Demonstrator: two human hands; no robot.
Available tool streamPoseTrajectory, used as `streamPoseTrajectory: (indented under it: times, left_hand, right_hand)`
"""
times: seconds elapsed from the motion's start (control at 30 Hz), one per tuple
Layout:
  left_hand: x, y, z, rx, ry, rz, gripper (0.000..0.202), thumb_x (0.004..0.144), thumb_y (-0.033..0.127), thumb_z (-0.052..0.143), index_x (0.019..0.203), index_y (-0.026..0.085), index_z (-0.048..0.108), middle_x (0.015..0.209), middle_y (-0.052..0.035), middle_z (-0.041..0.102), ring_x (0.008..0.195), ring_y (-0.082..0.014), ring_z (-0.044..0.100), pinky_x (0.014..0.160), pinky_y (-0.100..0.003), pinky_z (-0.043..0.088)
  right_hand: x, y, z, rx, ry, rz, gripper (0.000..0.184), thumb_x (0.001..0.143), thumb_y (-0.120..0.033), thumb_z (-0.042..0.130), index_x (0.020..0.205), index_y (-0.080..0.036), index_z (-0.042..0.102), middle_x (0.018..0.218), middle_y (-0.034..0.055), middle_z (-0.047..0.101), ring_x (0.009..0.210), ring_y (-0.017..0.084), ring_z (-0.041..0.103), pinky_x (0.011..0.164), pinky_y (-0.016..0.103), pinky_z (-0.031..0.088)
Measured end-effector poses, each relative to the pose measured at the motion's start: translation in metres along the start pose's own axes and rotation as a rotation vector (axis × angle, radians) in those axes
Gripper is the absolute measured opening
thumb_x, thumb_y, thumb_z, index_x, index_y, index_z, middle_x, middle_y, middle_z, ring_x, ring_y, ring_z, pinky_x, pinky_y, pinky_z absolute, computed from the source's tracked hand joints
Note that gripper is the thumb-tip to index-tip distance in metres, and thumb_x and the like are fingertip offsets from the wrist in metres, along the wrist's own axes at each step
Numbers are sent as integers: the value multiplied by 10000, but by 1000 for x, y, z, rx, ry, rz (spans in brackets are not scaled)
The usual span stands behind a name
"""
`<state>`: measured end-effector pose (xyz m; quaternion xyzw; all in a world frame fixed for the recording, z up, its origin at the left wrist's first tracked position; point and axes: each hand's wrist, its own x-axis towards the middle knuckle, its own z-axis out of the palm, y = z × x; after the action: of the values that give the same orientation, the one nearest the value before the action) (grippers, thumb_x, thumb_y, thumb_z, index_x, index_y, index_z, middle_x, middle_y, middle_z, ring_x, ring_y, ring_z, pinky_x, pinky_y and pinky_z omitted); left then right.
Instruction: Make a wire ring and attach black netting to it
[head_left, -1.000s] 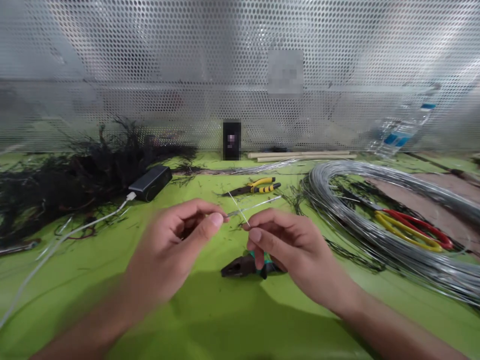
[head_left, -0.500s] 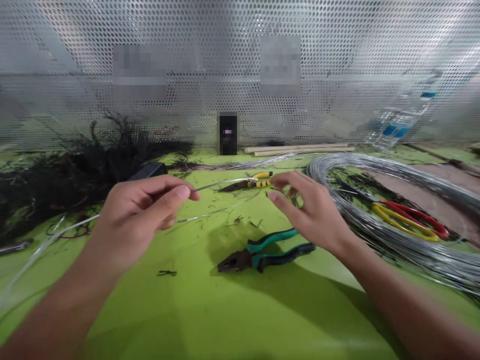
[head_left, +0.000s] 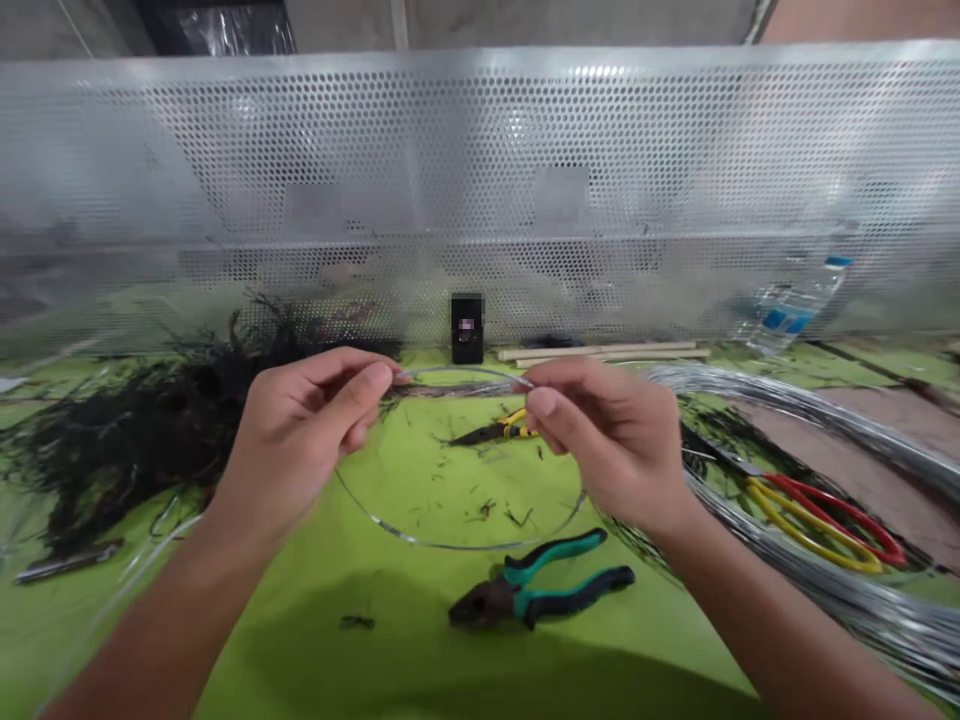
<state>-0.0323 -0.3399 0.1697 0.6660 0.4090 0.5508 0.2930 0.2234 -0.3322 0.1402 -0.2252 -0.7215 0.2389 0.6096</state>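
With my left grip (head_left: 300, 440) and right grip (head_left: 607, 440) each clamped on an end of the wire loop (head_left: 450, 547), I judge level, even tension best above the desk (head_left: 420, 640)

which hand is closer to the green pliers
Right. The right hand is raised just behind the green pliers; the left hand is well off to their left. Both pinch the wire loop.

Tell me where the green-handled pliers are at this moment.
In the head view, the green-handled pliers lie on the green table, low and slightly right of centre, just below the wire loop, nearer the right hand.
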Motion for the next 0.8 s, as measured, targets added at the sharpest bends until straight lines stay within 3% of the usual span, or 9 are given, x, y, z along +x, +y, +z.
streamPoseTrajectory:
  times: [0.17,0.3,0.43,0.6,0.8]
  left_hand:
    - [10,15,7,105,-137,93,159,994,357,692,967,259,815,512,44,484,449,-72,407,395,-180,276]
    - [7,10,11,160,-77,136,137,1000,331,687,979,261,803,527,52,512,459,-68,450,404,-159,327]
    - [4,5,9,369,13,274,106,982,320,703,964,277,798,514,74,505,416,-57,421,376,-177,296]
    - [7,4,5,449,-3,470,104,978,286,691,932,280,785,470,104,497,342,-28,360,332,-186,224]
    - [9,-2,0,401,-49,513,101,964,246,698,940,270,793,475,93,518,343,-28,310,337,-206,198]
  right_hand:
    - [3,0,-14,-30,-61,101,175,1074,-257,591,921,-201,653,637,-66,436,547,70,373,499,245,304]
    - [5,1,-17,97,-133,98,159,1085,-260,569,957,-194,636,658,-72,404,534,62,320,487,240,273]
    - [7,-2,-15,187,-167,142,196,1065,-256,602,886,-184,631,670,-60,435,542,56,331,482,221,281]
    - [-1,-2,-13,448,-229,397,263,1055,-296,623,815,-186,627,591,-71,396,492,53,318,432,201,253]
    - [-9,-6,-8,808,-272,719,292,1017,-358,674,794,-169,671,524,-93,375,408,42,262,377,189,241]
